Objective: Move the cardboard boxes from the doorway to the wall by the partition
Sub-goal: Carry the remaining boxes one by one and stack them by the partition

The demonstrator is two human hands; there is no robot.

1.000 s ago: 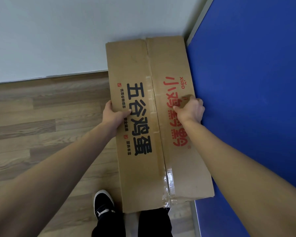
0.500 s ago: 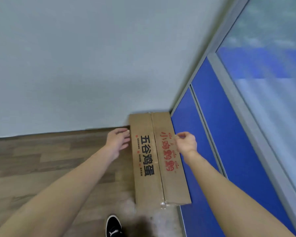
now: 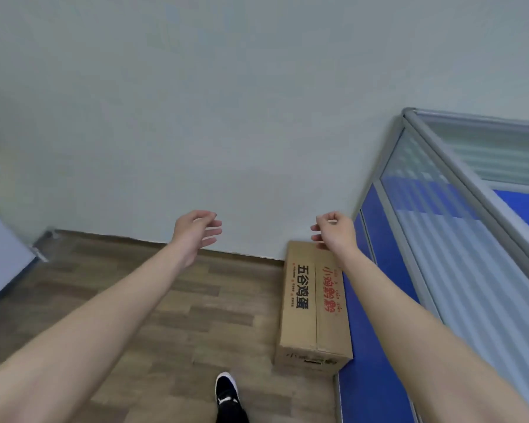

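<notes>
- Wood-look floor [image 3: 110,288] fills the lower left, with a pale wall [image 3: 226,102] behind.
- Left hand [image 3: 196,232], at about 10 o'clock from the box, held in the air, fingers loosely spread, holding nothing.
- Black shoe [image 3: 226,389] at 6 o'clock of the view.
- Cardboard box [image 3: 313,306] lies flat on the floor, far end at the wall, right side along the blue partition [image 3: 379,346].
- Right hand [image 3: 335,232] above the box's far end, fingers loosely curled, empty.

One cardboard box [image 3: 315,303], two hands, one shoe [image 3: 226,389]
</notes>
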